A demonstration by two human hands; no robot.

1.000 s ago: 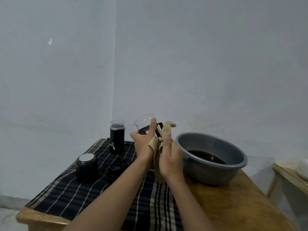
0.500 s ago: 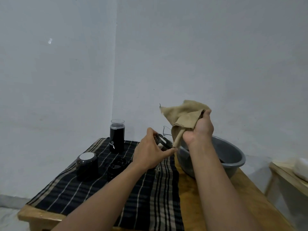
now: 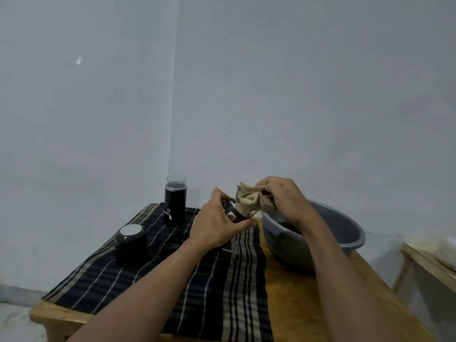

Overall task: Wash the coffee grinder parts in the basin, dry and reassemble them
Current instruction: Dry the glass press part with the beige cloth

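Note:
My left hand (image 3: 217,224) grips a clear grinder cup with a black rim (image 3: 234,210), tilted toward the right, above the table. My right hand (image 3: 281,198) holds a bunched tan cloth (image 3: 251,199) and pushes it into the cup's mouth. The tall black grinder body (image 3: 175,202) stands upright at the back of the checked cloth (image 3: 197,287). A round dark lid with a pale top (image 3: 130,239) and a small black ring part (image 3: 172,244) lie on that cloth, left of my left arm.
A grey basin (image 3: 345,233) holding dark water sits on the wooden table (image 3: 301,304) at the right, just under my right wrist. A thin metal piece (image 3: 234,251) lies on the checked cloth. A second wooden table (image 3: 429,262) stands at the far right.
My right hand has come down from above the basin and pressed the tan cloth into the cup. My left hand keeps its grip on the cup.

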